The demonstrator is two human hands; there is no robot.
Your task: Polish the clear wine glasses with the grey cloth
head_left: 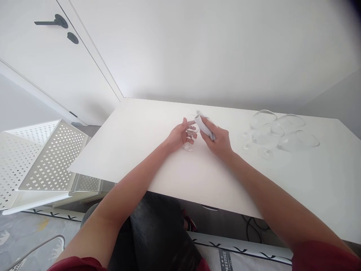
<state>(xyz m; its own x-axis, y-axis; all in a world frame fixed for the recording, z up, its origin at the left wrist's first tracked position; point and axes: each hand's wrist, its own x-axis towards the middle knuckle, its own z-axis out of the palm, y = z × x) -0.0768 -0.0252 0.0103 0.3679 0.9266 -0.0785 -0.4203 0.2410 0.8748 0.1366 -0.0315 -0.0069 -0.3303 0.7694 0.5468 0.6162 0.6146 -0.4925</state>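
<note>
Near the middle of the white table (pixel 135 139), my left hand (pixel 178 136) is closed around the stem of a clear stemmed glass (pixel 188 147), which stands upright with its foot at the tabletop. My fingers cover part of its bowl. A white roll with a hollow end (pixel 205 128), which looks like paper or wrapped cloth, is gripped in my right hand (pixel 221 139). The roll is tilted, its upper end close beside the glass's rim. Whether they touch, I cannot tell.
Several clear stemmed glasses (pixel 265 137) stand in a cluster on the table's right side. White perforated metal shelving (pixel 53 162) is at the left, below a door with a dark handle (pixel 60 21). A black cable (pixel 249 226) lies under the table.
</note>
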